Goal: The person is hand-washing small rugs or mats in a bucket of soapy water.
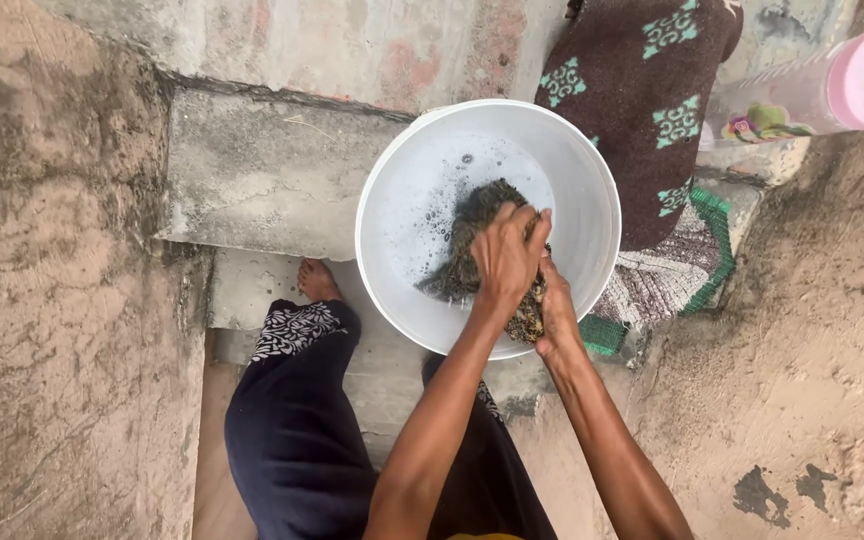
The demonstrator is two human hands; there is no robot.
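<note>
here i see both hands clenched on a dark patterned cloth (472, 235) inside the white bucket (392, 200): left hand (507, 255) gripping above, right hand (555, 315) squeezing its lower end beside the rim.

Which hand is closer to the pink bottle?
Right. The right hand grips the cloth at the bucket's near rim, nearer the pink bottle; the left hand lies farther left.
</note>
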